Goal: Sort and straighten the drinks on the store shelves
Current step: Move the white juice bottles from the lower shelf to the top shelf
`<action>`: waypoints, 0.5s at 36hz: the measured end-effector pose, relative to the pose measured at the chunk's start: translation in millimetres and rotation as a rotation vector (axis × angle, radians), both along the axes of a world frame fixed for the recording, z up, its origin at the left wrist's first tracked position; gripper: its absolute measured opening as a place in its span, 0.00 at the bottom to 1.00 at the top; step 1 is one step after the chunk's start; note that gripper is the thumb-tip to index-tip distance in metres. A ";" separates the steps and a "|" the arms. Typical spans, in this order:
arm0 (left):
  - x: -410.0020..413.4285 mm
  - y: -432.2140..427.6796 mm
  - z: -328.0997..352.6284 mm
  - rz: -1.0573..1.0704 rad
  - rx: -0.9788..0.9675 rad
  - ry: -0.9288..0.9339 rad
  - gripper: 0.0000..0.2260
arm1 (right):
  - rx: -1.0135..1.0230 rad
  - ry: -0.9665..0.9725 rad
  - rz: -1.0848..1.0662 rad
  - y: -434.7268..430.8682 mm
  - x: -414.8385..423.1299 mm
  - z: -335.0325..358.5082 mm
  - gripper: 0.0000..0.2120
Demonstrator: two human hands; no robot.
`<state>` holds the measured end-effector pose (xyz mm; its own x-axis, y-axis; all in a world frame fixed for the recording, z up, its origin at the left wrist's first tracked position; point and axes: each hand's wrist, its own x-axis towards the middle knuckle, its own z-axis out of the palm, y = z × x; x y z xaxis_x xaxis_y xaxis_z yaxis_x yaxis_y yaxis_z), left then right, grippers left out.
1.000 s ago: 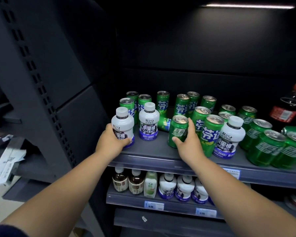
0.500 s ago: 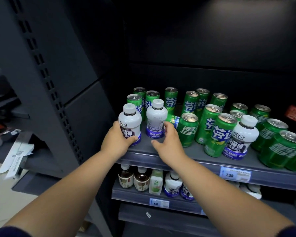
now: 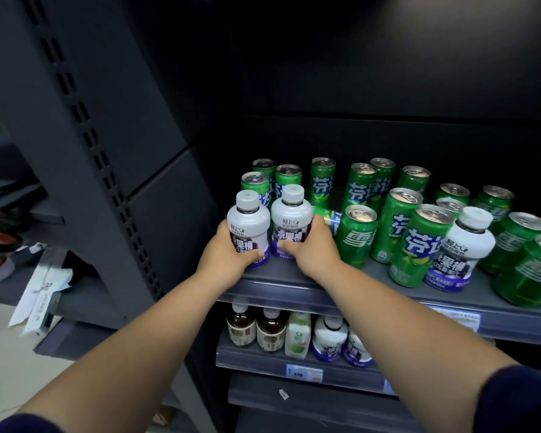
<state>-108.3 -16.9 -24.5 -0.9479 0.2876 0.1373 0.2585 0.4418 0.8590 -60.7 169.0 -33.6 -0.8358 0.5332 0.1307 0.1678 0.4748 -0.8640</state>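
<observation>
Plain dark navy left sleeve and right sleeve, bare forearms, bare left hand and right hand.

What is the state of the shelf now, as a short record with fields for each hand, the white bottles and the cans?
Left hand: grips the leftmost white bottle low down
Right hand: grips the second white bottle, right beside the first
Third white bottle: upright among the green cans, further right
Fallen can: lies on its side behind the second white bottle
Shelf: both held bottles are at its front left
</observation>
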 end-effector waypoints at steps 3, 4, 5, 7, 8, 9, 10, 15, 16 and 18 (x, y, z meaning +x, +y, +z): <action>0.2 -2.2 0.1 0.018 0.007 0.008 0.33 | 0.033 0.020 0.026 -3.9 7.7 -3.9 0.31; 0.7 -3.4 0.8 0.016 0.008 0.007 0.33 | 0.038 0.022 0.032 -4.3 10.8 -3.9 0.31; 1.6 -4.7 2.0 0.011 0.008 0.004 0.32 | 0.043 0.023 0.038 -4.2 13.6 -3.4 0.31; 5.1 -7.9 6.3 -0.005 0.005 0.004 0.30 | 0.041 0.026 0.051 -3.7 20.5 -0.3 0.31; 7.4 -9.5 9.1 -0.015 0.005 0.008 0.28 | 0.034 0.033 0.056 -3.5 24.0 2.0 0.31; 9.9 -11.1 12.2 -0.023 0.006 0.015 0.28 | 0.027 0.039 0.059 -3.9 28.3 5.3 0.30; 12.3 -12.7 15.8 -0.030 0.008 0.026 0.27 | 0.022 0.046 0.061 -4.4 32.6 9.6 0.29; 24.4 -19.2 41.8 -0.044 0.051 0.091 0.25 | 0.042 0.103 0.081 -8.7 56.4 44.1 0.25; 27.2 -20.4 49.1 -0.047 0.070 0.107 0.25 | 0.055 0.119 0.086 -9.6 61.7 53.4 0.25; 32.0 -24.1 65.6 -0.053 0.105 0.140 0.25 | 0.068 0.139 0.100 -10.9 71.2 71.3 0.26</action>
<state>-76.2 -41.0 41.1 -0.9012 0.3136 0.2991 0.3995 0.3339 0.8538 10.5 158.1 37.7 -0.8555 0.4347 0.2814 -0.0018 0.5409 -0.8411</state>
